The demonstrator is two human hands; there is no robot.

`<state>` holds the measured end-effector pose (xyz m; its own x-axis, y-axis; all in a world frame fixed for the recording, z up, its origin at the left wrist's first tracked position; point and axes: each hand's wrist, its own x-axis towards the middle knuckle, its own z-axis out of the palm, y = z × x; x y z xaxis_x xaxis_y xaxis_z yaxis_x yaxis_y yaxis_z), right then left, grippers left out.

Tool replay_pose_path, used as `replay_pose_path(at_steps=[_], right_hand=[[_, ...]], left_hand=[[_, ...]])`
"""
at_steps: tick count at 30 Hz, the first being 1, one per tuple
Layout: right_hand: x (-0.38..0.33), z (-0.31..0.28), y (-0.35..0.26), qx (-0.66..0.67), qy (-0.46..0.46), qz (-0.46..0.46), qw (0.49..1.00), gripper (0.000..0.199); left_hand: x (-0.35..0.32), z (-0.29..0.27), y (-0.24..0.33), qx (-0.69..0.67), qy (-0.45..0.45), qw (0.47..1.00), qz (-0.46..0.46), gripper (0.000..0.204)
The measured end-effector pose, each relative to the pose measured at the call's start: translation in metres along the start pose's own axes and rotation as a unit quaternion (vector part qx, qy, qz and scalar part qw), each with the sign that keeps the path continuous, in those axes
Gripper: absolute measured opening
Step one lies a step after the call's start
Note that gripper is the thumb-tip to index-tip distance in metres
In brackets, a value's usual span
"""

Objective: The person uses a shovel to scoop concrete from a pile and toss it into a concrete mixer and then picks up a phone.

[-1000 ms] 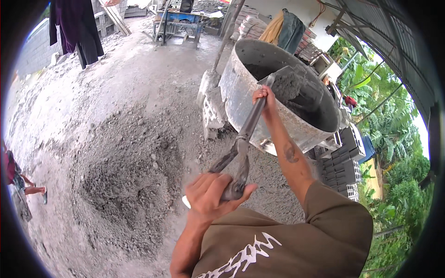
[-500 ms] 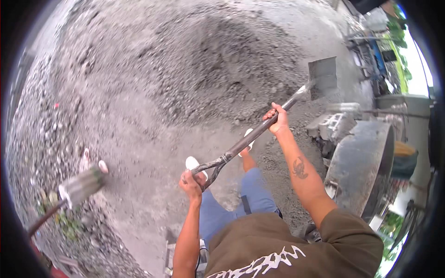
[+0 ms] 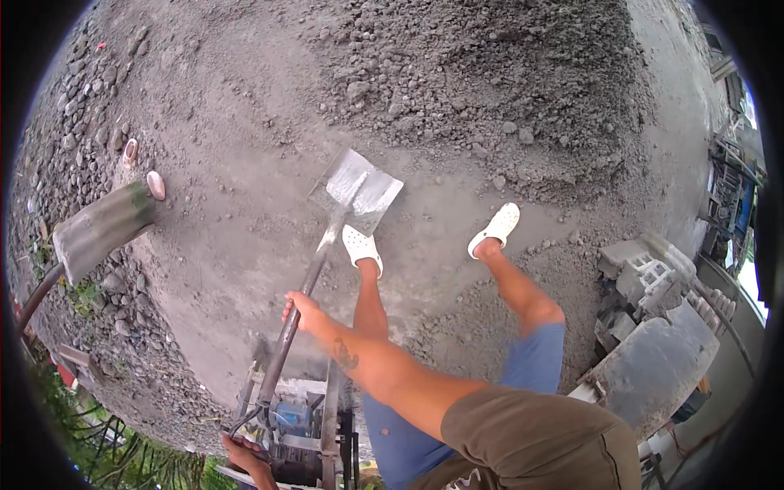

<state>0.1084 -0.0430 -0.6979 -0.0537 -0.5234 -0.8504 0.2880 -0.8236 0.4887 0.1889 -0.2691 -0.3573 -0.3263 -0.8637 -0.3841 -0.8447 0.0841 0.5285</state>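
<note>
My right hand point(image 3: 302, 310) is wrapped round the middle of a shovel's shaft point(image 3: 314, 269). Low on the left, my left hand point(image 3: 247, 456) grips the same shovel at its handle end, partly cut off by the rim of the picture. The square metal blade point(image 3: 363, 189) hangs over the dusty ground in front of my left foot, its bare grey face showing. My white clogs point(image 3: 496, 231) stand apart on the ground. Ahead of them rises a heap of grey gravelly sand point(image 3: 506, 90).
At the left a second shovel's blade point(image 3: 106, 229) sticks into view, near a pinkish shoe point(image 3: 155, 185). Loose stones point(image 3: 77, 106) lie beyond. A machine with a blue motor point(image 3: 290, 415) stands low by the handle. Concrete blocks point(image 3: 645, 269) and a curved metal sheet point(image 3: 657, 367) sit at right.
The shovel has swung from the right across to the left, its blade now before my left foot. Both hands moved left and down with it, and my view turned right.
</note>
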Motion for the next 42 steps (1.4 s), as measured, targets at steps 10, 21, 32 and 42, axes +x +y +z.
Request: replay_pose_path(at_steps=[10,21,32,42], right_hand=[[-0.068,-0.048,-0.329,-0.074,0.009,-0.239,0.968,0.015],[-0.324,-0.137,-0.287,0.034,0.002,-0.291,0.956,0.015],[-0.836,-0.393,-0.300,0.319,-0.093,-0.585,0.740,0.019],[-1.091,-0.749,-0.066,0.224,-0.161,-0.890,0.363,0.019]], left_hand=[[-0.150,0.275,-0.060,-0.103,-0.187,0.976,-0.044,0.047],[-0.253,0.166,-0.041,-0.123,-0.320,0.939,-0.007,0.046],[-0.597,0.257,0.084,-0.021,-0.680,0.719,0.141,0.049],[-1.006,0.053,0.067,-0.299,-0.838,0.038,0.455,0.036]])
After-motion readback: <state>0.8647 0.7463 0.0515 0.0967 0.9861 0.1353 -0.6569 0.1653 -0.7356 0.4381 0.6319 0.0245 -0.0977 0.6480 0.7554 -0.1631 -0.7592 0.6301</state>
